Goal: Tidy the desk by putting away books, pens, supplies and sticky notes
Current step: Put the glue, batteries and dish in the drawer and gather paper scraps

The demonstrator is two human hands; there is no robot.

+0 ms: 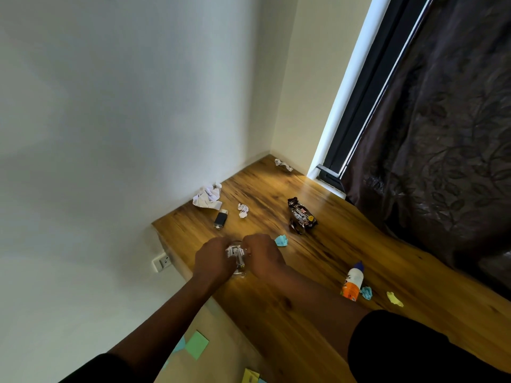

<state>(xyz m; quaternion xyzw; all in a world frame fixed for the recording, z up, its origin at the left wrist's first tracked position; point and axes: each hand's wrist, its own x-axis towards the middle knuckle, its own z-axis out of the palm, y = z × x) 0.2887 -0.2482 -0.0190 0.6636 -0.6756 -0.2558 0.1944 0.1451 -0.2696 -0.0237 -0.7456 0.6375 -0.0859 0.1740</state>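
Left hand: the left hand [214, 257] was curled, knuckles up, fingers bent round the left side of a clear container [240, 268] at the near left edge of the desk [318, 324].
Right hand: the right hand [261, 252] was curled too, thumb and fingers closed on the top of a bunch of pens [236, 253].
Pens: the white and grey pens sat between the two hands, touching both; how many there were could not be told.
Container: only a glassy sliver showed below the pens, between the wrists; its shape was mostly hidden by the hands.
Blue paper ball: a crumpled blue note [281, 240] lay just beside the right hand, on its far right.
Black lighter-like thing: a small black object [220, 219] lay near the hands, beyond the left one.
White paper: a large crumpled sheet [208, 197] lay against the wall, a small scrap [243, 210] near it, and another scrap [283, 164] in the far corner.
Snack wrapper: a dark wrapper [302, 216] lay beyond the right hand, well apart.
Glue bottle: a white and orange bottle [352, 281] lay on its side to the right of the right forearm, touching a second blue ball [367, 293]; a yellow scrap [395, 299] lay near these.
Floor: green, blue and yellow sticky notes [197, 344] lay below the desk edge, beside the left forearm.
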